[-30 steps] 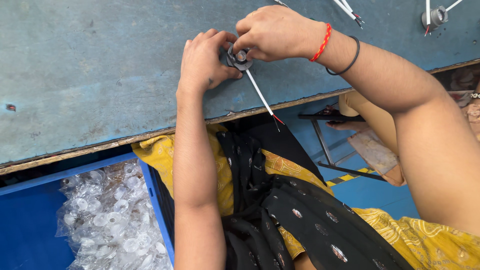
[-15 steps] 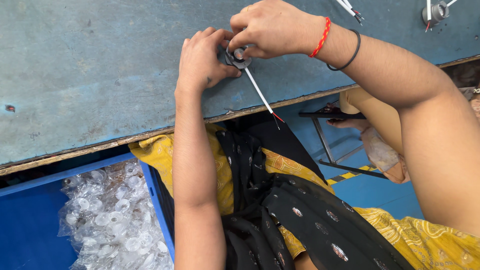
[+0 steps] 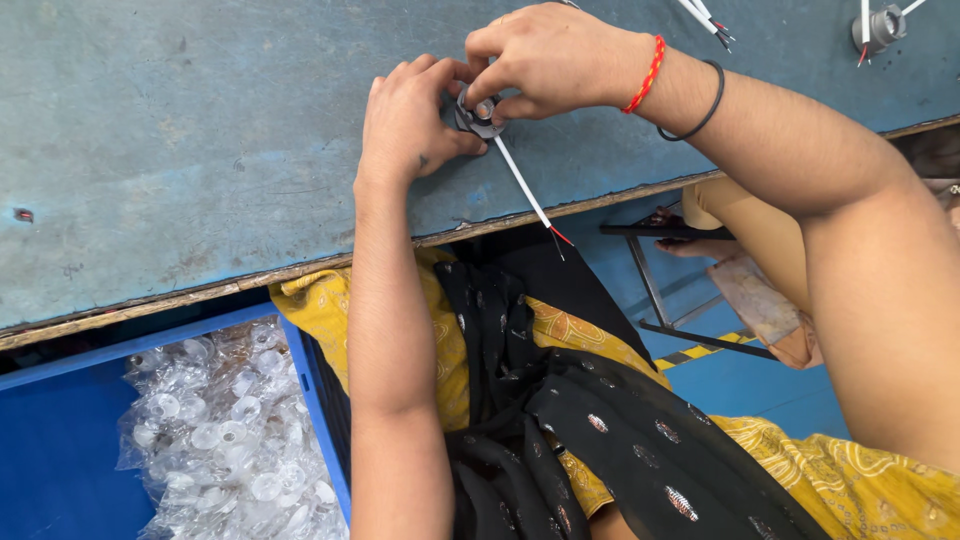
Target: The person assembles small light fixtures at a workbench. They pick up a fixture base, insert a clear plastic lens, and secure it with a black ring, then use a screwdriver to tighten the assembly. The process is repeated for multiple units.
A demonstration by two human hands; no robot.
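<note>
Both hands upper centre: left hand (image 3: 410,125) steadies small grey holder (image 3: 478,112) on worktop (image 3: 180,150); right hand (image 3: 545,55) fingers pinch its top. Keep white wire (image 3: 522,182) straight, grip firm.

Both hands (image 3: 480,100) meeting on the table (image 3: 180,150), small wired part (image 3: 480,112) between them, crate (image 3: 60,470) of plastic pieces (image 3: 230,440) below left, finished part (image 3: 878,26) far right.

Two hands, the left hand (image 3: 410,125) and the right hand (image 3: 555,60), meet on one small grey part (image 3: 478,112) with one white wire (image 3: 525,188). One blue crate (image 3: 310,400) holds many clear plastic pieces (image 3: 225,435), too many to count. Two bands, one red (image 3: 645,75) and one black (image 3: 695,105), are on the right wrist.
</note>
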